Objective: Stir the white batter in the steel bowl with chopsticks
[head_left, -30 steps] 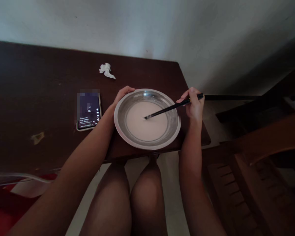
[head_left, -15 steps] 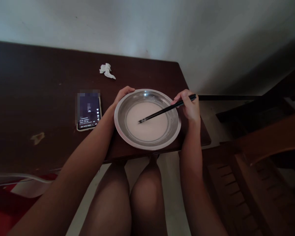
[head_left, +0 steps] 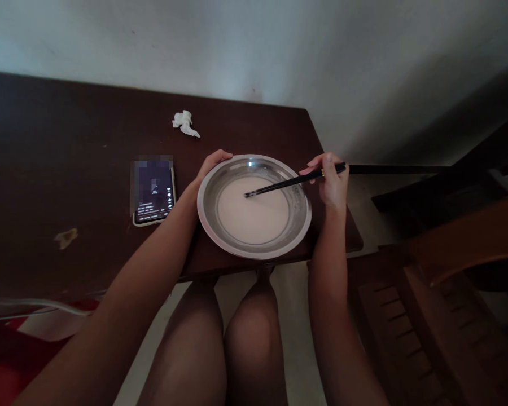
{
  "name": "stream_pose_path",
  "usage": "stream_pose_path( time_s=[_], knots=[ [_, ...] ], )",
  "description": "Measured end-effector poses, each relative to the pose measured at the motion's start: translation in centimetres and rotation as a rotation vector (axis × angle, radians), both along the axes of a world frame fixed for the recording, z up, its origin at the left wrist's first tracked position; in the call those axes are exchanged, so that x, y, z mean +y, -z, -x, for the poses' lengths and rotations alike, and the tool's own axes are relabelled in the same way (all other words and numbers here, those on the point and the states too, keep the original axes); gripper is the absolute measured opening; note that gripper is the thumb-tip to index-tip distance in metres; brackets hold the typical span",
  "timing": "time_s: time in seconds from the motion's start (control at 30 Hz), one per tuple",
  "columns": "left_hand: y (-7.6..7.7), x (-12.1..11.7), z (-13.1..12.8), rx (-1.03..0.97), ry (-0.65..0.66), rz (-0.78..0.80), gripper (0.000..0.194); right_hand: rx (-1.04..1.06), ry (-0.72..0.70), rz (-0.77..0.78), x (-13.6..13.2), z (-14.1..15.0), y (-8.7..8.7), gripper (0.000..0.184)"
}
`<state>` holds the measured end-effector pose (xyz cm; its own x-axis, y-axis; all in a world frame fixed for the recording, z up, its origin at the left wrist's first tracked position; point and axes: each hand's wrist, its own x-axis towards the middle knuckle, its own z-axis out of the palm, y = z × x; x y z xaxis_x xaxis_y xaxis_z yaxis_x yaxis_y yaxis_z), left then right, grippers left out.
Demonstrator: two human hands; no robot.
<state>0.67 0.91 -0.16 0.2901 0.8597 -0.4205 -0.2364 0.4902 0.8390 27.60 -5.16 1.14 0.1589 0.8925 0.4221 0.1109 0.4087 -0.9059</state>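
Note:
A wide metal bowl (head_left: 207,225) rests near the front edge of the dark table, with a smooth, whitish liquid (head_left: 254,223) inside. My left hand (head_left: 214,163) grips the bowl's left rim; some of its fingers are hidden by the rim. In my right hand (head_left: 332,177), above and beyond the bowl's right side, is a pair of black chopsticks (head_left: 294,181), held close together and slanting down to the left. Their whitish, coated tips are over the upper middle of the liquid; whether they touch it I cannot tell.
Left of the bowl lies a lit phone (head_left: 154,192) on the table (head_left: 68,135). Behind it is a crumpled white tissue (head_left: 186,123); a small brownish scrap (head_left: 66,238) lies farther left. A wooden chair (head_left: 406,316) stands at the right, a wall behind.
The chopstick tips have moved away from me and slightly right across the bowl. My right hand has shifted a little to the right. My left hand stays on the rim.

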Motion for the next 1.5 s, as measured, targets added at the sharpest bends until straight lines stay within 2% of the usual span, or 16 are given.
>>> stream_pose_path(
  time_s=[0.1,0.23,0.33,0.43,0.6,0.77,0.93,1.13,1.3,1.5],
  knots=[
    [-0.1,-0.3,0.0,-0.001,-0.004,0.019,0.022,-0.012,-0.010,0.043,-0.1,0.1,0.1,0.055],
    [-0.2,-0.5,0.1,-0.019,0.011,0.042,0.023,-0.022,-0.105,0.058,0.0,0.2,0.3,0.049],
    [-0.3,-0.6,0.0,-0.061,0.008,0.067,0.026,0.000,-0.032,0.011,0.2,0.0,0.4,0.046],
    [-0.4,-0.5,0.0,-0.053,-0.018,0.052,0.026,0.009,0.015,0.033,0.2,-0.3,0.4,0.050],
    [-0.4,-0.2,0.0,-0.048,-0.007,0.047,0.025,-0.038,-0.120,0.076,0.1,-0.1,0.4,0.047],
    [-0.6,-0.1,-0.1,-0.067,-0.005,0.084,0.027,0.043,-0.006,0.024,0.2,-0.1,0.3,0.047],
    [-0.6,-0.4,-0.1,-0.054,-0.001,0.079,0.023,-0.065,-0.135,0.091,0.1,0.0,0.3,0.048],
    [-0.4,-0.4,0.0,-0.011,-0.006,0.061,0.019,0.008,0.035,0.058,0.3,-0.2,0.3,0.051],
    [0.3,0.0,0.2,-0.081,0.012,0.051,0.022,-0.048,-0.127,0.117,0.2,-0.1,0.5,0.047],
    [0.9,0.4,0.3,-0.077,0.016,0.055,0.025,0.040,0.008,0.037,0.2,-0.1,0.3,0.047]
  ],
)
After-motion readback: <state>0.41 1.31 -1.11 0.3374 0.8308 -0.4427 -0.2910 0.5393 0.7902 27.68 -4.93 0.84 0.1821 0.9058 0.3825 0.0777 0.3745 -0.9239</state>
